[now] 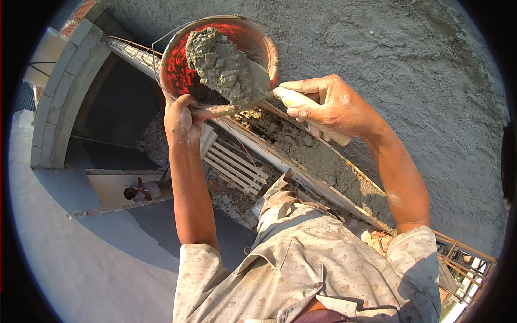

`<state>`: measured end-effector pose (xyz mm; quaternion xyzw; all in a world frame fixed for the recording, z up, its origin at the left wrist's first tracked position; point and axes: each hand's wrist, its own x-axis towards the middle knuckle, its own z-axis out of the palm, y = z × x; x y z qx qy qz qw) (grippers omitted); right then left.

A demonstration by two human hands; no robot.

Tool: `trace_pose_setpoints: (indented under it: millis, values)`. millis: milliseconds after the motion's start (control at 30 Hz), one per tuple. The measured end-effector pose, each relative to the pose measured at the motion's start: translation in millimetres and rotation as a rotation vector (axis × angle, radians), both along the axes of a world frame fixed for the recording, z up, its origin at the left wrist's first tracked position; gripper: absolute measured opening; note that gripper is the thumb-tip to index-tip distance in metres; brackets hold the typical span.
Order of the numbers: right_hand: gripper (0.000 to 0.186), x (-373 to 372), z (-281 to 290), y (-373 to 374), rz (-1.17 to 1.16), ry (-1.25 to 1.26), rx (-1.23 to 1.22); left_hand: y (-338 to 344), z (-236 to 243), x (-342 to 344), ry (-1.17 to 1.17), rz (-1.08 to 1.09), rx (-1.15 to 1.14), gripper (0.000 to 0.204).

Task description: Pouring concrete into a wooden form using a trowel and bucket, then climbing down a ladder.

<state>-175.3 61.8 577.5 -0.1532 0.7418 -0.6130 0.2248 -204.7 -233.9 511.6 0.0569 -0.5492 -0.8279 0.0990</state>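
My left hand is closed on the near rim of a red bucket that has a thin wire handle and is smeared with grey mortar. In my right hand, the fingers wrap round the pale handle of a trowel. Its blade reaches over the bucket's mouth, tilted, and bears a thick lump of wet grey mortar. The lump hides most of the bucket's inside, so how full it is cannot be made out.
A rough grey plastered wall fills the upper right. Below it runs a narrow ledge with mortar on it. Far below lie a slatted wooden pallet and rubble. Another person is down there on the left. Steel bars jut out at lower right.
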Motion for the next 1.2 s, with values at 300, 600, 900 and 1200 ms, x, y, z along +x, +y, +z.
trace_pose_setpoints:
  millis: [300, 600, 900, 1200]
  values:
    - [0.034, 41.4, 18.3, 21.7, -0.090, 0.028, 0.333, -81.6, -25.4, 14.6, -0.113, 0.628, 0.153, 0.026]
    - [0.038, 54.2, -47.7, 0.2, -0.163, 0.507, 0.846, -84.4, -34.3, 76.8, -0.130, 0.696, 0.189, 0.015]
    - [0.023, 91.5, -58.0, 27.1, 0.032, 0.030, 0.716, -98.3, -33.1, 76.6, -0.158, 0.603, 0.123, 0.009]
    - [0.045, 282.9, -69.7, 13.5, -0.447, 0.218, 0.711, -124.0, -22.7, 69.9, 0.083, 0.226, 0.101, 0.041]
